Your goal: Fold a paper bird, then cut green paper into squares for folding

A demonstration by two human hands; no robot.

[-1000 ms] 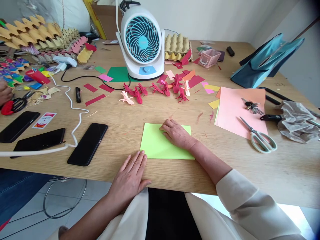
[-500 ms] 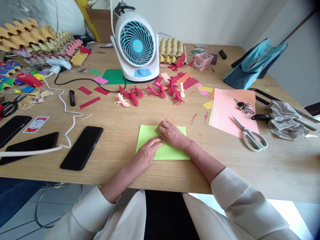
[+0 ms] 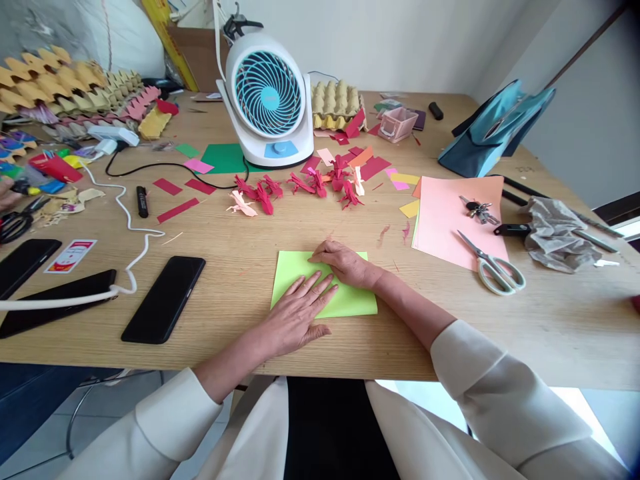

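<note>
A lime green sheet of paper (image 3: pixel 350 303) lies flat on the table near its front edge. My left hand (image 3: pixel 297 317) rests on the lower left part of the sheet, fingers spread and palm down. My right hand (image 3: pixel 345 265) is on the sheet's upper part, its fingers bent and drawn together, the fingertips touching the paper near the top edge. Whether anything is pinched between those fingertips is too small to tell. Behind the sheet stand several small folded red paper figures (image 3: pixel 264 198) and a pale pink one (image 3: pixel 243 203).
A white fan (image 3: pixel 270 100) stands at the back. On the right, scissors (image 3: pixel 495 267) and keys (image 3: pixel 483 212) lie on pink paper (image 3: pixel 445 227). A black phone (image 3: pixel 165 300) and a marker (image 3: pixel 143 202) are on the left. Part of another person's hand (image 3: pixel 9 195) shows at the left edge.
My left hand has flattened and spread its fingers over the sheet, moving slightly down and away from my right hand. The other person's hand has appeared at the left edge. The view has shifted slightly.
</note>
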